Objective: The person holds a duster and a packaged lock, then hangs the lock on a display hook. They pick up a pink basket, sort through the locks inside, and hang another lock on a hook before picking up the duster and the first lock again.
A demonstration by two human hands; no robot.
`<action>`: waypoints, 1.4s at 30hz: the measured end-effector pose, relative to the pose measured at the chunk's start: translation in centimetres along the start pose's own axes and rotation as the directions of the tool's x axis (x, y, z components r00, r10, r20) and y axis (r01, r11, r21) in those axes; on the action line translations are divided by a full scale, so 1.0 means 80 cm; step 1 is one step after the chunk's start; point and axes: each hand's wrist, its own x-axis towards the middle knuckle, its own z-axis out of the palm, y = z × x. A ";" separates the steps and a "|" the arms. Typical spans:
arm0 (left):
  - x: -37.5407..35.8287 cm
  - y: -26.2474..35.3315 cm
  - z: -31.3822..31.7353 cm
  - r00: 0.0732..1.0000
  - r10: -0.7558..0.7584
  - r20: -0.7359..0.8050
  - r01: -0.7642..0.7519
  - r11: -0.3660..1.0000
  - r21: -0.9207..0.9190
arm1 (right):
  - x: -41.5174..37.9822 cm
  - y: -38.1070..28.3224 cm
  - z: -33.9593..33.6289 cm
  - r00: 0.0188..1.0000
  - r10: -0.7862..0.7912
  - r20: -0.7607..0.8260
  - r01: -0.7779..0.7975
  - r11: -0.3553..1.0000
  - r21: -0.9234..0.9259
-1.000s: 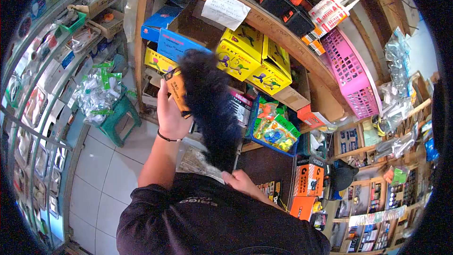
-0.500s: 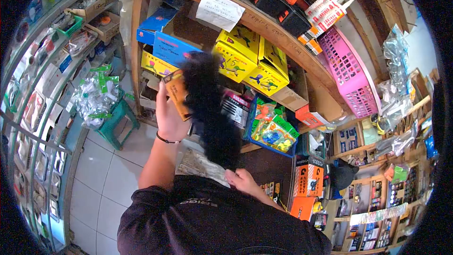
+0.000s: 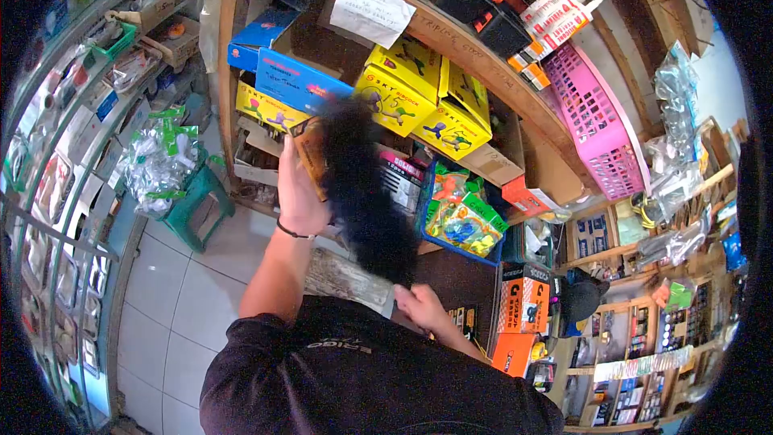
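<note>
My left hand (image 3: 301,189) is raised in front of the shelf, its fingers around a flat orange-brown box (image 3: 309,155). Across the box's right side lies a fluffy black duster (image 3: 366,193), blurred by motion, which hides part of the box. Down near my chest, my right hand (image 3: 422,307) is closed at the duster's lower end; the handle is mostly hidden. Behind the duster stand a blue carton (image 3: 294,80) and yellow cartons (image 3: 396,101) on the shelf.
A blue tray (image 3: 463,250) of bagged colourful items sits right of the duster. Beyond it are a pink basket (image 3: 600,129) and orange boxes (image 3: 523,306). At left, a green stool (image 3: 201,208) bears plastic bags beside a glass display case (image 3: 64,217).
My left hand and the box have shifted slightly right, and the box shows more edge-on. The duster has moved a little right and down, with my right hand also slightly right.
</note>
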 end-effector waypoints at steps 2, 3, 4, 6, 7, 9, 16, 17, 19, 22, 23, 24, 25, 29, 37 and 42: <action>0.003 -0.007 0.012 0.985 0.045 -0.167 -0.038 0.998 0.042 | -0.003 -0.002 -0.001 0.998 0.062 -0.001 -0.062 0.998 -0.014; 0.002 -0.006 0.008 0.994 -0.024 -0.103 0.032 0.996 0.078 | -0.004 0.001 0.000 0.998 0.067 -0.006 -0.067 0.998 -0.009; 0.005 -0.003 -0.011 0.992 -0.111 -0.054 0.117 0.986 0.122 | -0.005 0.007 0.002 0.995 -0.096 -0.001 0.096 0.991 -0.092; 0.009 -0.009 -0.045 0.983 -0.129 0.127 0.116 0.987 0.108 | -0.004 0.027 0.000 0.997 -0.039 0.064 0.049 0.986 -0.162; 0.003 -0.004 -0.013 0.995 -0.076 -0.067 0.076 0.997 0.000 | -0.004 0.026 0.000 0.997 -0.037 0.068 0.048 0.986 -0.162; 0.011 -0.010 0.001 0.974 -0.018 -0.224 0.018 1.000 0.000 | -0.005 0.020 0.005 0.982 0.190 0.004 -0.190 0.978 0.084; 0.009 -0.016 -0.001 0.981 -0.061 -0.185 0.065 0.998 0.021 | -0.006 0.029 0.007 0.981 0.191 -0.014 -0.191 0.982 0.011; 0.013 -0.019 -0.001 0.970 -0.010 -0.244 0.030 0.997 0.077 | -0.007 0.036 0.011 0.980 0.198 -0.014 -0.198 0.980 0.015; 0.012 -0.015 -0.027 0.980 -0.170 0.105 0.162 0.983 0.088 | -0.003 0.041 0.015 0.991 -0.102 0.082 0.117 0.971 -0.208; 0.007 -0.022 -0.023 0.950 -0.111 0.293 0.105 0.994 0.036 | -0.005 0.033 0.000 1.000 -0.014 0.006 0.015 0.988 -0.154; 0.009 -0.018 0.004 0.986 -0.011 -0.167 0.022 0.998 0.066 | -0.006 0.034 0.000 0.990 0.126 -0.058 -0.125 0.992 0.010; 0.012 -0.020 0.001 0.987 -0.019 -0.161 0.029 0.998 0.061 | -0.007 0.015 -0.002 0.984 0.156 -0.085 -0.154 0.988 0.029; 0.014 -0.023 -0.002 0.988 -0.031 -0.153 0.039 0.998 0.055 | -0.009 0.019 0.001 0.983 0.160 -0.089 -0.158 0.987 0.032; 0.020 -0.021 -0.059 0.965 -0.242 0.106 0.241 0.970 0.022 | -0.010 0.027 0.010 0.989 -0.114 0.098 0.136 0.956 -0.262; 0.018 -0.011 -0.036 0.965 -0.232 0.122 0.232 0.973 0.012 | -0.011 0.025 0.011 0.978 -0.211 0.008 0.207 0.953 -0.220; 0.012 -0.014 -0.011 0.988 -0.048 -0.148 0.054 0.998 0.038 | -0.009 0.023 0.016 0.989 -0.071 -0.126 0.062 0.995 -0.075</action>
